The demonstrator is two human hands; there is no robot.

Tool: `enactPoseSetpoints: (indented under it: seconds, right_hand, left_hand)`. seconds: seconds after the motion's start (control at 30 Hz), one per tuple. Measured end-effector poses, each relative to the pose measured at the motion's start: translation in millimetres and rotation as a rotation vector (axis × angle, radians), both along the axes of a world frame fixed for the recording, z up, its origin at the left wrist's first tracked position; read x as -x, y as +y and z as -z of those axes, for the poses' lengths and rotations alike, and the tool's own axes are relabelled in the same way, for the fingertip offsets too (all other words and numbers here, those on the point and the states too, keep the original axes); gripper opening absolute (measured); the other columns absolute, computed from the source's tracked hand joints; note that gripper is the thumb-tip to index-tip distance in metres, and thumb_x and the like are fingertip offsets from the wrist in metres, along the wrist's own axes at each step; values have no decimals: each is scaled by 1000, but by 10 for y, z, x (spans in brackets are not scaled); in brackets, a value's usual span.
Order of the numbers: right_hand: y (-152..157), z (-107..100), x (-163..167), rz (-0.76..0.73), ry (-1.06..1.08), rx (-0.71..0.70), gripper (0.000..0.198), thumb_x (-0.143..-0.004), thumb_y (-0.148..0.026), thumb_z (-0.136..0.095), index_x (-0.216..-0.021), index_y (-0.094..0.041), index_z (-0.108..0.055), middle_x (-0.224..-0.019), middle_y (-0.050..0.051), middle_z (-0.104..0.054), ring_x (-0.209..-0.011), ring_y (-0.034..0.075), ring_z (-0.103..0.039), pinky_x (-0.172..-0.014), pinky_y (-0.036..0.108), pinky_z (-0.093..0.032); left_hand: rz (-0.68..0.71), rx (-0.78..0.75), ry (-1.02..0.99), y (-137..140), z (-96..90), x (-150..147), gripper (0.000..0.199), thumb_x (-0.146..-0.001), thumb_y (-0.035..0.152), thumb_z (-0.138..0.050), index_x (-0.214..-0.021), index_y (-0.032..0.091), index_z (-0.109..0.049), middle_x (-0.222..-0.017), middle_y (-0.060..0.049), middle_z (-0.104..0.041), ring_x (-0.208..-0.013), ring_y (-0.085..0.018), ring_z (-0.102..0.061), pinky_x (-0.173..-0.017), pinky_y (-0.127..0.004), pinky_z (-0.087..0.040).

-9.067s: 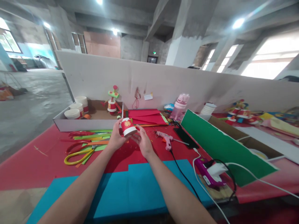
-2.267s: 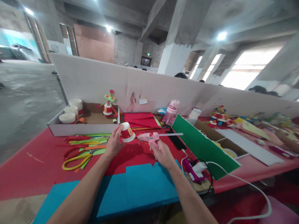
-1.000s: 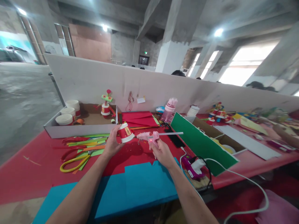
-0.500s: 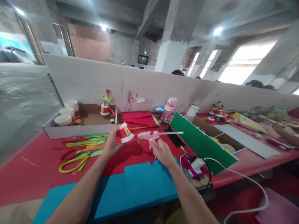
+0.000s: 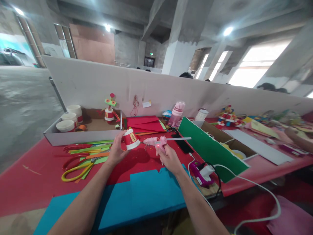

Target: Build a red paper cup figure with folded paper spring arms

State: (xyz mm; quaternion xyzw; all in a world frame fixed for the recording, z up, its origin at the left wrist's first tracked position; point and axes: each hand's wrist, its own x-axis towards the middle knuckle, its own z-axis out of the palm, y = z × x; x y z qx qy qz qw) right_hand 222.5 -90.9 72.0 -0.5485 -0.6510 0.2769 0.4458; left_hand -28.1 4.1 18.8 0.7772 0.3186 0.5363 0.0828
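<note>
A red and white paper cup (image 5: pixel 132 139), turned upside down and tilted, is gripped in my left hand (image 5: pixel 117 149) above the red table cover. My right hand (image 5: pixel 168 158) is wrapped round the handle of a pink hot glue gun (image 5: pixel 154 141), whose small light glows red. A clear glue stick (image 5: pixel 179 139) juts from its back end to the right. The gun's nozzle points left at the cup's rim; whether the two touch, I cannot tell. Below both hands lie blue sheets (image 5: pixel 146 192) along the table's near edge.
Yellow-handled scissors (image 5: pixel 78 173) lie among coloured paper strips on the left. Behind them, a shallow box (image 5: pixel 80 138) holds paper cups and a paper-cup figure (image 5: pixel 109 114). Right of my hands are a black phone (image 5: pixel 183 143), a purple power strip (image 5: pixel 201 176) with cables, and a green-sided box (image 5: pixel 210 150).
Hardly anything differs. My hands, the cup and the glue gun hold nearly the same places, and the whole view has shifted very slightly.
</note>
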Motion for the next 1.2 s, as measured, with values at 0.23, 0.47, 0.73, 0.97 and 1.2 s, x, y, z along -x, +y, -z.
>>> enactPoseSetpoints:
  seconds: [0.23,0.47,0.73,0.97,1.2]
  right_hand:
    - [46,31,-20,11,15,-5,37,-90,-55,-46,-77,-21,-50,-49,-6,-47,-38,10,-44,-42,22,-34]
    - [78,26,-42,9,19,0,37,-89,-56,-47,-75,-21,-51,-46,-5,-46,-38,11,-44,-43,22,-35]
    - [70,34,-46,-12,70,42,36,-90,-54,-48,-75,-22,-48,-47,-7,-45,-36,9,-41,-40,21,-33]
    - [81,28,-64,-23,67,54,36,-90,-55,-48,-75,-21,-48,-47,-7,-44,-36,9,-41,-40,21,-34]
    - [48,22,-82,-47,70,55,37,-90,-55,-48,-74,-21,-47,-50,-7,-45,-38,8,-40,-41,21,-35]
  left_hand:
    - [4,8,-21,-1,3,-22,72,-76,27,-67,-139,22,-33,-136,-17,-45,-124,-30,-48,-100,-46,-45]
    - [13,7,-40,1,4,-36,74,-73,24,-69,-139,22,-34,-136,-16,-45,-125,-31,-47,-101,-45,-43]
    - [38,-8,-41,-9,1,-31,74,-74,23,-68,-139,22,-33,-136,-17,-45,-126,-31,-46,-102,-45,-42]
    - [40,-11,-22,-7,-5,-30,74,-75,22,-67,-140,23,-32,-137,-17,-44,-127,-31,-45,-104,-47,-41]
    - [47,-11,-17,7,11,-24,74,-75,24,-67,-140,22,-32,-138,-17,-43,-128,-31,-45,-103,-47,-42]
